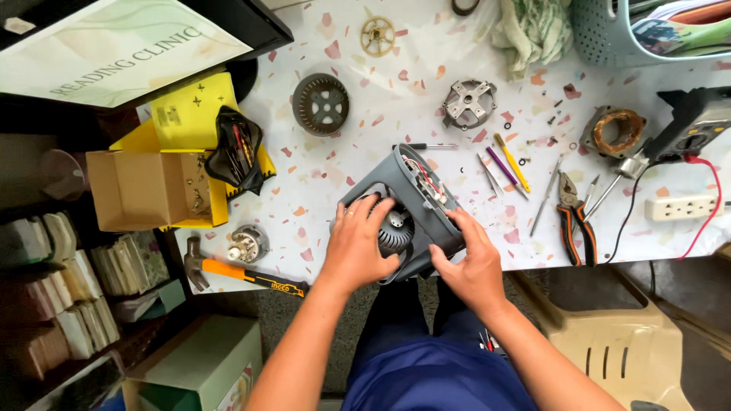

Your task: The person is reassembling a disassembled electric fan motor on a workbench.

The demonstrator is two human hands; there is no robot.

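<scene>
Both of my hands are clasped on the grey fan motor housing (403, 213), which sits tilted at the near edge of the speckled white table (365, 137), just over my lap. My left hand (358, 247) wraps its fingers over the housing's left side, the fingertips lying on the rim of the opening where the ribbed grey motor part (394, 232) shows. My right hand (466, 262) grips the right near corner, thumb and fingers closed around the edge (the wires, red and white, show at the open top of the casing just beyond that hand).

Just right of the housing lie a yellow-handled screwdriver (512, 162) and a purple-handled one (501, 167), with loose screws scattered about them. Further right rest pliers with orange and black grips (572, 217), and beyond those a white power strip (680, 207) and a copper-wound stator (617, 131). Far of the housing sits a metal motor bracket (468, 103); to its left is a dark round vented cover (320, 103), and further off a small brass-coloured gear wheel (378, 36).

Left of my left hand, near the table edge, lie a hammer with an orange and black handle (244, 275) and a small round motor piece (247, 243). An open cardboard box (145, 190) sits at the left end, on a yellow tray.
</scene>
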